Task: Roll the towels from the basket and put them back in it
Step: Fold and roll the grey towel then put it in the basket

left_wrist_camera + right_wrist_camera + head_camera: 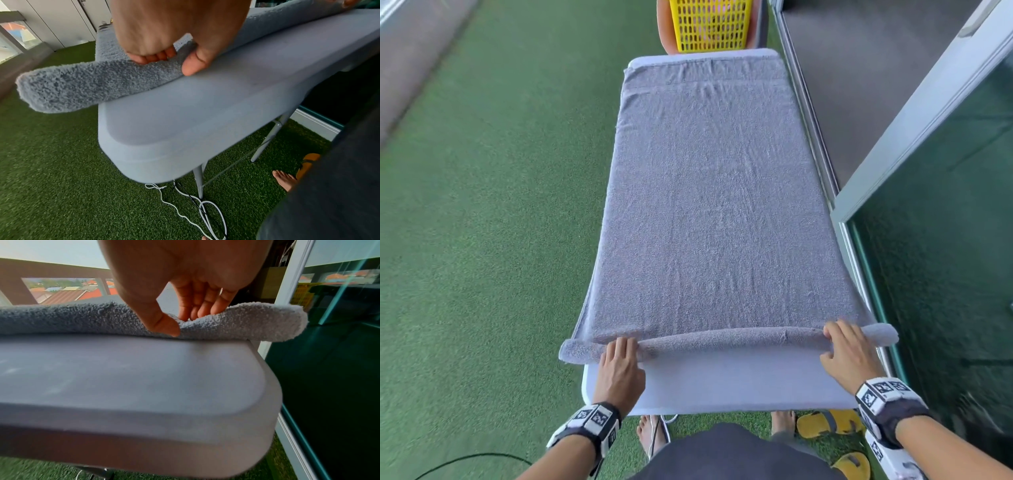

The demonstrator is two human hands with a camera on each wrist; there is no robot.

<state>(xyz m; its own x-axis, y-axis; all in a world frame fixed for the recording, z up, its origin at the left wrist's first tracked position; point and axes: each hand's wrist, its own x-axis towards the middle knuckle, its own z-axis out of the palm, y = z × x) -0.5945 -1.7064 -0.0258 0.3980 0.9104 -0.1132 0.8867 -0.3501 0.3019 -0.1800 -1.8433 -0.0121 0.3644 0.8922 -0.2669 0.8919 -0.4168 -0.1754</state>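
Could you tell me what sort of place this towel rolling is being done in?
Probably a home balcony or rooftop terrace: artificial grass covers the floor, a railing looks out over rooftops, and a sliding glass door runs beside the folding table.

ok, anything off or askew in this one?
Minor only. The grey terry towel is wider than the white folding table, so both ends of the started roll overhang its sides. The left hand and right hand pinch the roll. The yellow slotted plastic basket sits beyond the far end. No damage.
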